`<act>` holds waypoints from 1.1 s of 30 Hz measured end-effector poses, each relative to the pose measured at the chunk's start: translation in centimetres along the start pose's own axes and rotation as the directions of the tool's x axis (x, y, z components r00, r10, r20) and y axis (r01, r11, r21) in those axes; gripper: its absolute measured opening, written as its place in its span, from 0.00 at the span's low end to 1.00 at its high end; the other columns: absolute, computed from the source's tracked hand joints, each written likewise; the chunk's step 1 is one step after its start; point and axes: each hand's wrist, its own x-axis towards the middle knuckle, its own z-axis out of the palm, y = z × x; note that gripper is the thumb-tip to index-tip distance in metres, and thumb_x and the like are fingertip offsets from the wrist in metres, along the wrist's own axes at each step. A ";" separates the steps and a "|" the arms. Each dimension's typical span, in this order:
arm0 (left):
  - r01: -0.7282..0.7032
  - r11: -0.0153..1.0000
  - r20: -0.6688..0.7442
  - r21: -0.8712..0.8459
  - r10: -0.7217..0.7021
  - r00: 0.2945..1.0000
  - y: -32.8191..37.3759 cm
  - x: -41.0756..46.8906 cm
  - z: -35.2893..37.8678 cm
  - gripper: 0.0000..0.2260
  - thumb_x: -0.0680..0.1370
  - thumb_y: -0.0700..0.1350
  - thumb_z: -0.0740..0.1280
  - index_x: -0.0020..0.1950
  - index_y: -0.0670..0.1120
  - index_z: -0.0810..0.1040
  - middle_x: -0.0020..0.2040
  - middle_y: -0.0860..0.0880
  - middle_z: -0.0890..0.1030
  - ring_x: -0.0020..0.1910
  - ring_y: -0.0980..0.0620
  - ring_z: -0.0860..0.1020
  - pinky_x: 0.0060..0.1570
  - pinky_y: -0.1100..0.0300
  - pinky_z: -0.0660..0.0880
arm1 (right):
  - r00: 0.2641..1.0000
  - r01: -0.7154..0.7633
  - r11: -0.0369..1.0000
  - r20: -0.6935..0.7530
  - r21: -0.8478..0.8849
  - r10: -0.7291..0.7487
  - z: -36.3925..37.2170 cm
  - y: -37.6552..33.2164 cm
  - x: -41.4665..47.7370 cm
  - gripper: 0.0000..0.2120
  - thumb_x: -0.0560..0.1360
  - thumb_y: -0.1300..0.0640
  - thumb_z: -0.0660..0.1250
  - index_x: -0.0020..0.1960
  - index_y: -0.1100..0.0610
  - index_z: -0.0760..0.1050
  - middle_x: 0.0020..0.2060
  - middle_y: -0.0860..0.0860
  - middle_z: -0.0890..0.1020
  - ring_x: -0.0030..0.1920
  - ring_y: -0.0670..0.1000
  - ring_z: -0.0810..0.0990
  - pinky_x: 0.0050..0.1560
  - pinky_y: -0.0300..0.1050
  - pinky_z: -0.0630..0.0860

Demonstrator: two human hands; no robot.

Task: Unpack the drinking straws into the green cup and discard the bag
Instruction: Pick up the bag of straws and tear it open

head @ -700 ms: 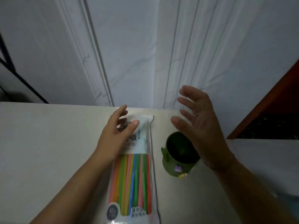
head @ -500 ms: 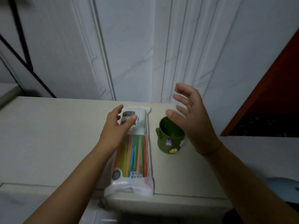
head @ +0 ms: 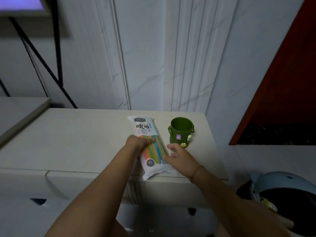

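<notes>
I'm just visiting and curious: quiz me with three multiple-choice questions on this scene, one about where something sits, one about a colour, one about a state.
1. Where does the green cup stand relative to the straw bag?
A. To its right on the counter
B. On top of it
C. On the floor

2. What colour is the bin at lower right?
A. Red
B. Light blue
C. Yellow

3. What is inside the cup?
A. Straws
B. Water
C. Nothing visible

Answers:
1 A, the cup stands beside the bag, apart from it.
2 B, its rim is pale blue around a dark liner.
3 C, the straws lie in the bag under the left hand, with the right hand at the bag's edge.
</notes>
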 end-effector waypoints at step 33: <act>-0.455 0.695 0.237 -0.558 0.658 0.715 8.8 -12.6 -1.4 0.22 0.82 0.55 0.54 0.67 0.42 0.73 0.62 0.43 0.79 0.63 0.49 0.77 0.66 0.50 0.71 | 0.974 0.216 0.903 -0.015 0.372 -0.227 -6.5 -17.5 -1.2 0.12 0.72 0.47 0.68 0.47 0.55 0.75 0.38 0.49 0.78 0.41 0.46 0.77 0.44 0.42 0.78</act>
